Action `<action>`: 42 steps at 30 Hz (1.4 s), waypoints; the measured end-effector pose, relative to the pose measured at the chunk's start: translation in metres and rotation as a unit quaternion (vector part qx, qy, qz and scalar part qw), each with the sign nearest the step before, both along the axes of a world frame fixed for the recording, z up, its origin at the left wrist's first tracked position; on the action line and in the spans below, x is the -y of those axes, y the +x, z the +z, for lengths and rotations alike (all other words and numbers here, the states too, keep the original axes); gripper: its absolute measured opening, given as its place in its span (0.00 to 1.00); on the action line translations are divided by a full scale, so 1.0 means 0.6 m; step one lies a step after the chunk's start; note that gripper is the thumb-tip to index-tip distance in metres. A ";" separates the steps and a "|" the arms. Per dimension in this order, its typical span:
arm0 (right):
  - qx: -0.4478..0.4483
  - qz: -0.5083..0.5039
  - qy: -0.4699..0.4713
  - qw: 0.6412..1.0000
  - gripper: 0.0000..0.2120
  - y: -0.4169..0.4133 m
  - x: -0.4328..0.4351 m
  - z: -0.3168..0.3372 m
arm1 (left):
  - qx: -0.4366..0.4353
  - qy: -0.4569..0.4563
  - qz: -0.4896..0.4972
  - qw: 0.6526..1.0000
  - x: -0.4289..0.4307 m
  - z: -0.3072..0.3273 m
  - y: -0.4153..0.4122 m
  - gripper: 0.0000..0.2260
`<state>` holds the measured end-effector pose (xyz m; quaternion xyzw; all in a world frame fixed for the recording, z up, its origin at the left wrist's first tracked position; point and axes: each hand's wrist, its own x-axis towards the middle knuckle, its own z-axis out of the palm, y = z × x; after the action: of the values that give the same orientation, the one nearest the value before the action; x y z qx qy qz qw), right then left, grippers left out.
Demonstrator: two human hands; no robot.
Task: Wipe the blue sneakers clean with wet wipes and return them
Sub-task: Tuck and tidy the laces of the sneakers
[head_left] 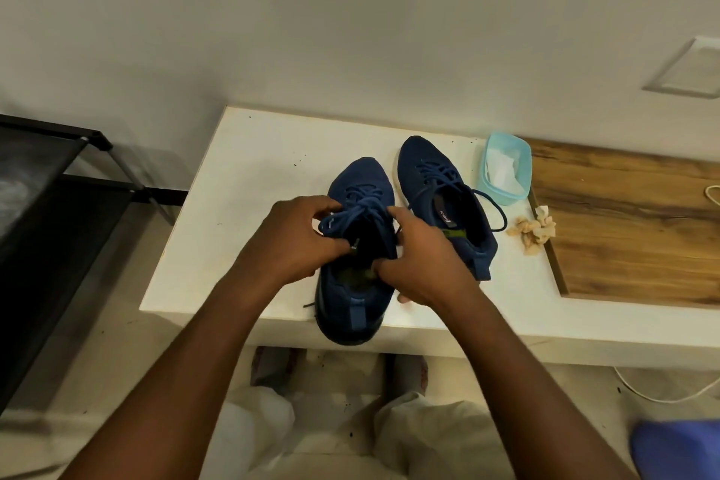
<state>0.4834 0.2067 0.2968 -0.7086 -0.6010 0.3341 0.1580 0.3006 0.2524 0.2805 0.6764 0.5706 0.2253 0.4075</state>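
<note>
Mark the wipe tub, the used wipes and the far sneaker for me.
wipe tub (506, 198): head view, on its near wall.
used wipes (532, 232): head view, middle of the crumpled pile.
far sneaker (419, 160): head view, on its toe.

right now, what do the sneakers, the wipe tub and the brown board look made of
Sneakers: blue knit or mesh fabric, matte, with a fine woven texture.
Wipe tub: thin translucent light-blue plastic, the white wipes showing through.
Brown board: wood or wood-look laminate, going by the grain; which one is unclear.
</note>
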 end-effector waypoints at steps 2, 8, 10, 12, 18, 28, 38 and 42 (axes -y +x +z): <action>-0.048 -0.031 0.043 0.997 0.32 -0.012 -0.009 -0.010 | 0.011 0.035 0.040 0.999 -0.006 0.001 -0.010 0.21; -0.137 -0.041 0.116 0.983 0.28 -0.071 -0.041 -0.037 | 0.030 0.104 0.155 0.982 -0.034 -0.005 -0.057 0.18; -0.151 -0.028 0.115 0.981 0.28 -0.086 -0.043 -0.042 | 0.042 0.097 0.169 0.980 -0.041 -0.017 -0.072 0.17; -0.151 -0.014 0.109 0.982 0.29 -0.089 -0.043 -0.043 | 0.049 0.095 0.168 0.980 -0.046 -0.020 -0.078 0.16; -0.071 -0.082 0.230 0.967 0.16 -0.019 -0.044 0.001 | -0.033 0.238 0.150 0.959 -0.026 0.030 -0.026 0.24; 0.151 -0.169 0.146 0.963 0.20 0.137 -0.019 0.009 | -0.051 0.157 -0.170 0.972 0.049 -0.016 0.168 0.27; 0.038 -0.177 0.036 0.983 0.19 0.145 -0.004 0.022 | -0.028 0.051 -0.140 0.988 0.036 -0.012 0.146 0.16; 0.007 -0.162 -0.020 0.986 0.18 0.145 0.012 0.031 | -0.068 -0.017 -0.196 0.978 0.038 0.014 0.113 0.14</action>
<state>0.5707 0.1997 0.3152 -0.8021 -0.4724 0.3108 0.1922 0.3687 0.2295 0.2891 0.7818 0.4571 0.0845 0.4157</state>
